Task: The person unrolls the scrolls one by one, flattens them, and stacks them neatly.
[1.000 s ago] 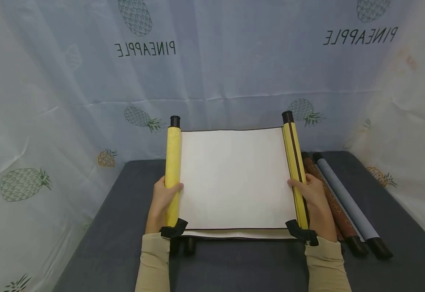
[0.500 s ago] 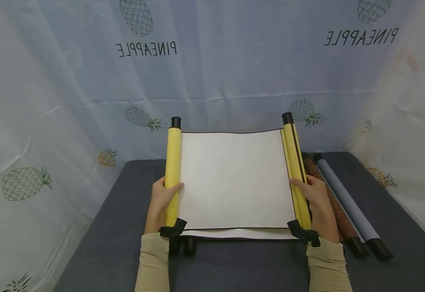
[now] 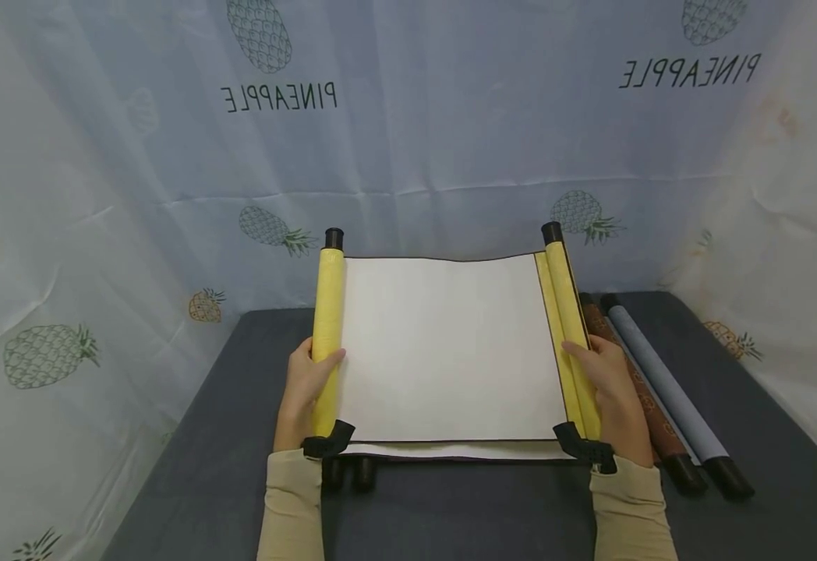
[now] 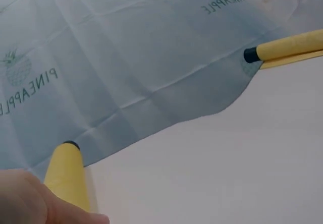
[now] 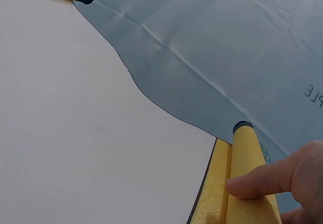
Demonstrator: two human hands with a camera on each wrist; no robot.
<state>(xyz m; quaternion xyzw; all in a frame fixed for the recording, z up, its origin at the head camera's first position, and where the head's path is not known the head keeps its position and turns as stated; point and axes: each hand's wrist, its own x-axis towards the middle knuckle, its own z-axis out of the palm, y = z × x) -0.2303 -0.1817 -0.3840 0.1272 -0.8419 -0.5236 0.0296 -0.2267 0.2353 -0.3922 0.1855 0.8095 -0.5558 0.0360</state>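
A yellow hanging scroll with a blank white sheet (image 3: 450,351) is held up, partly unrolled, between my hands. My left hand (image 3: 303,386) grips its left yellow roll (image 3: 327,304), thumb across the front. The right yellow roll (image 3: 564,288) is in my right hand (image 3: 612,382), whose thumb presses on the front in the right wrist view. Black caps end both rolls at the top. Beside the right roll a yellow border strip (image 5: 209,199) with a dark edge line shows. The sheet's top edge sags in a wave. A second white layer shows under its lower edge.
A brown patterned scroll (image 3: 661,425) and a grey-blue scroll (image 3: 668,382) lie on the dark table (image 3: 191,483) at right. Two black roller ends (image 3: 363,474) poke out below the sheet at left. A pineapple-print curtain (image 3: 408,117) hangs behind.
My left hand has shifted slightly left and the rolls sit a little lower. The right roll has turned, so its dark stripe has moved out to the right edge and more yellow border shows.
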